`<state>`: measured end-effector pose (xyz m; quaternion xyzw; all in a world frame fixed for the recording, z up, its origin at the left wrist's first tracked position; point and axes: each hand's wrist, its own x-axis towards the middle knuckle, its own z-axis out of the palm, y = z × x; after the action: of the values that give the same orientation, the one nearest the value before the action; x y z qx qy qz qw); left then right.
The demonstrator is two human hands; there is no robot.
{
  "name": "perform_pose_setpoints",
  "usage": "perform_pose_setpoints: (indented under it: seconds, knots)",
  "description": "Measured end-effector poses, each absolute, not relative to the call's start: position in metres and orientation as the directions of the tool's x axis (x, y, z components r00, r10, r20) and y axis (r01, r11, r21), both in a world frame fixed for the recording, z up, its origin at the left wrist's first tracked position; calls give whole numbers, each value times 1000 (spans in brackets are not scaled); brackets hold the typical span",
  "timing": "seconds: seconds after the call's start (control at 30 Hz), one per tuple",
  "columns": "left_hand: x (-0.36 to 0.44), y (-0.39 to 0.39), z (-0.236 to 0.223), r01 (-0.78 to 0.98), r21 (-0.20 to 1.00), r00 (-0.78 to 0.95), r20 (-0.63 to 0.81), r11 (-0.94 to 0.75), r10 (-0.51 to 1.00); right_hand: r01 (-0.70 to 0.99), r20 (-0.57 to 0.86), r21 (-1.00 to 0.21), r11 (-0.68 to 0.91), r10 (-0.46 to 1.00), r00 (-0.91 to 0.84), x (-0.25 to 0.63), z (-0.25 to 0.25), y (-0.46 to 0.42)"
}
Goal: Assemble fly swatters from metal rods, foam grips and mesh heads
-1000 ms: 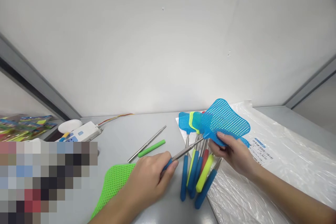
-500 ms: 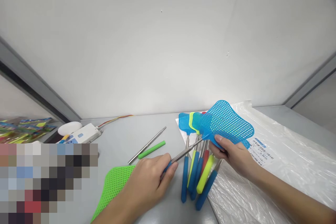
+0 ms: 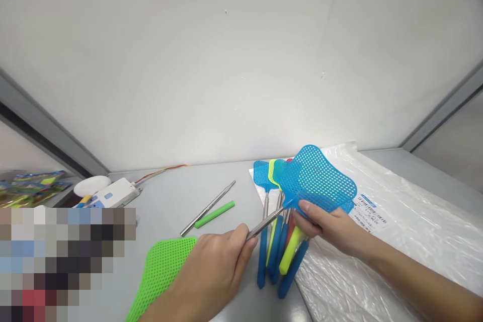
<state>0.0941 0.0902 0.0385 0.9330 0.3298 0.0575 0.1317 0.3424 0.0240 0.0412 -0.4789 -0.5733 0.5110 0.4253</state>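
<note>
A blue fly swatter point(image 3: 320, 173) is held up between both hands, its perforated head tilted to the upper right. My left hand point(image 3: 222, 266) is closed round its handle end, where the metal shaft comes out; most of the grip is hidden. With thumb and fingers my right hand point(image 3: 328, 224) pinches the lower edge of the head. Several more swatters in blue, yellow-green and red lie fanned out beneath, their blue handles point(image 3: 262, 256) pointing toward me. Beside my left forearm lies a green swatter head point(image 3: 166, 266), partly covered by the arm.
A loose metal telescopic rod point(image 3: 207, 209) and a green handle tube point(image 3: 215, 214) lie on the grey table. Clear plastic packaging point(image 3: 407, 226) with a barcode label spreads to the right. A white power strip point(image 3: 115, 193) and packaged goods point(image 3: 33, 186) are at the left.
The whole view has shifted slightly. The metal shaft shows a little shorter between my hands, which have come slightly closer together. Both hands keep their hold on the blue fly swatter.
</note>
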Motion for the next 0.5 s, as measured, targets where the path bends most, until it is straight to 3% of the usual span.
perform_pose_setpoints:
  seconds: [0.13, 0.27, 0.37, 0.5]
  knots:
    - [95, 91, 40, 598, 269, 778, 35, -755, 628, 120, 17, -992, 43, 977, -211, 340, 45, 24]
    - [91, 90, 46, 597, 339, 773, 1, -728, 635, 127, 25, -991, 51, 980, -200, 340, 41, 26]
    - [90, 85, 56, 591, 486, 764, -79, -644, 641, 110, -2, -994, 19, 981, -192, 338, 36, 25]
    - [96, 77, 70, 508, 766, 763, -189, -394, 618, 163, -103, -984, -69, 973, -206, 329, 37, 18]
